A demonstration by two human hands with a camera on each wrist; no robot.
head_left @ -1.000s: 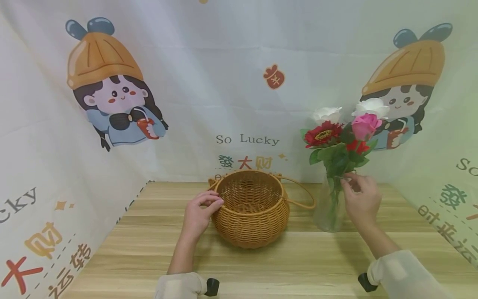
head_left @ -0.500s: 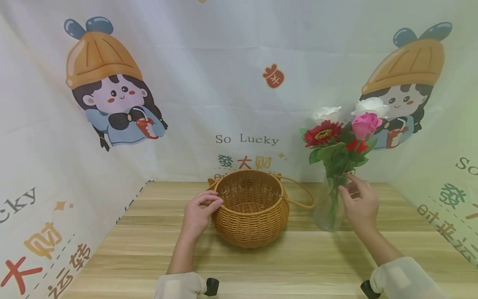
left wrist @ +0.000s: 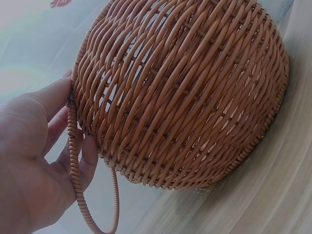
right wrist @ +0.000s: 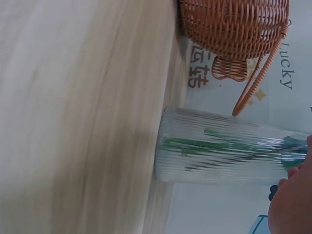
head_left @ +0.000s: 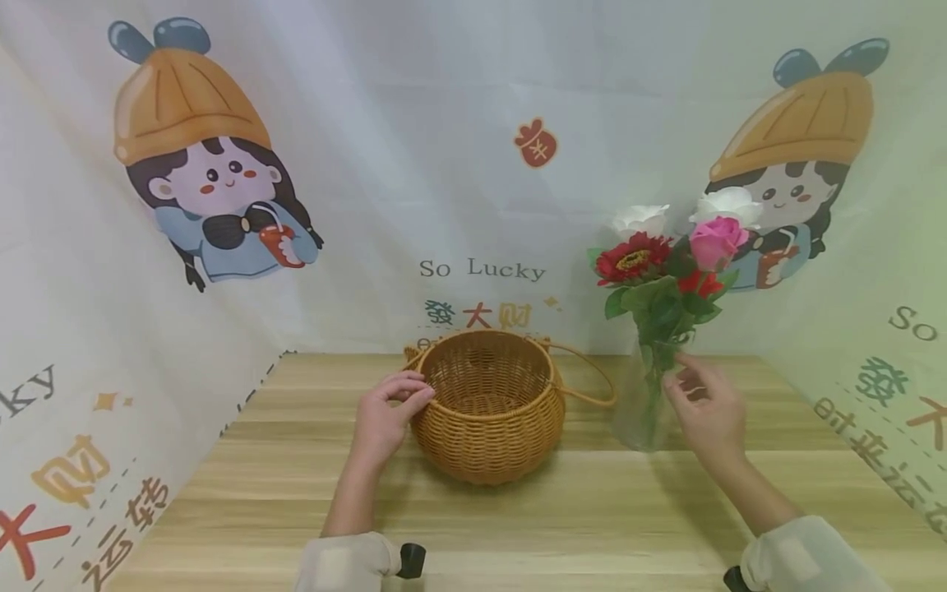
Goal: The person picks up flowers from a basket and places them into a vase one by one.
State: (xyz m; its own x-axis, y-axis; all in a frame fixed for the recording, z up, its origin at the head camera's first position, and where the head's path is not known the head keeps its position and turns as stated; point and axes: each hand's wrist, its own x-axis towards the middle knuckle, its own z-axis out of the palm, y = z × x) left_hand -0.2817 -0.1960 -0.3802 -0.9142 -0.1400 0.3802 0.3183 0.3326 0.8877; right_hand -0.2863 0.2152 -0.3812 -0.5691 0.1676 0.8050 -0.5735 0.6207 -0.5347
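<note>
A round brown wicker basket (head_left: pixel 488 452) stands on the table, its mouth facing up. My left hand (head_left: pixel 385 415) pinches the left side of its rim, and in the left wrist view the fingers (left wrist: pixel 87 158) show at the weave beside a cord-wrapped handle (left wrist: pixel 75 165). To the right is a clear ribbed glass vase (head_left: pixel 639 411) with flowers (head_left: pixel 669 251) in white, pink and red, green stems inside. My right hand (head_left: pixel 710 411) has its thumb and fingertips at the vase's upper right side, loosely bent. The right wrist view shows only part of this hand.
Another wicker handle (head_left: pixel 592 401) sticks out from the basket toward the vase. Behind the wood-grain table (head_left: pixel 473 543) hangs a printed white cloth (head_left: pixel 370 164), which also runs along both sides.
My right hand has slid slightly down from near the vase's rim along its side, its thumb and forefinger parting. My left hand stays on the basket rim. The head view has shifted slightly.
</note>
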